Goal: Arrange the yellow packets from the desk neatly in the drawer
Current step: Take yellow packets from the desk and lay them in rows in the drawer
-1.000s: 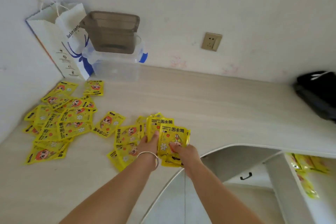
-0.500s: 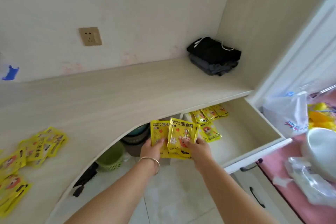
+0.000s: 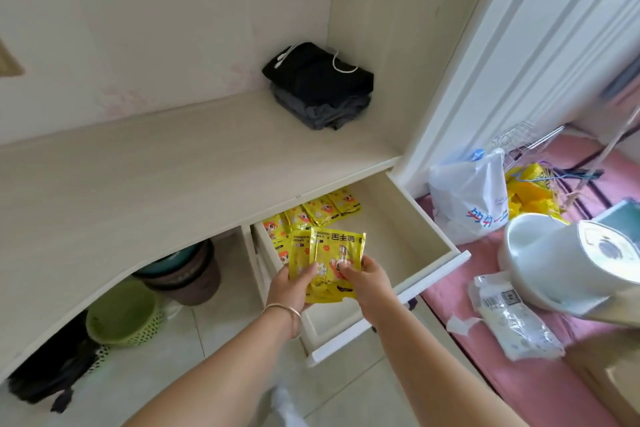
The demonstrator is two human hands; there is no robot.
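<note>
We hold a small fanned stack of yellow packets (image 3: 327, 263) over the open drawer (image 3: 429, 232), both hands closed on it. The left hand (image 3: 289, 288) pinches the lower left edge, fingers on the front face; the right hand (image 3: 367, 279) clamps the lower right, thumb pressed on the printed front. We judge that the two-handed hold keeps the slippery sachets squared and facing one way before they are laid down.

The placed packets (image 3: 311, 215) lie overlapping at the drawer's back left, partly tucked under the worktop (image 3: 173, 166) edge; the held stack hangs just in front of them and hides some. The bare drawer floor to the right and front is where the row can probably continue.

Around the drawer: folded dark clothes (image 3: 318, 85) sit in the worktop corner, well apart. Stacked basins (image 3: 183, 274) and a green basket (image 3: 124, 315) stand on the floor under the worktop, left of the drawer. A white plastic bag (image 3: 467, 198) and a paper roll (image 3: 609, 253) rest on a pink surface to the right. The worktop overhang shades the drawer's rear, which may hamper aligning packets there.
</note>
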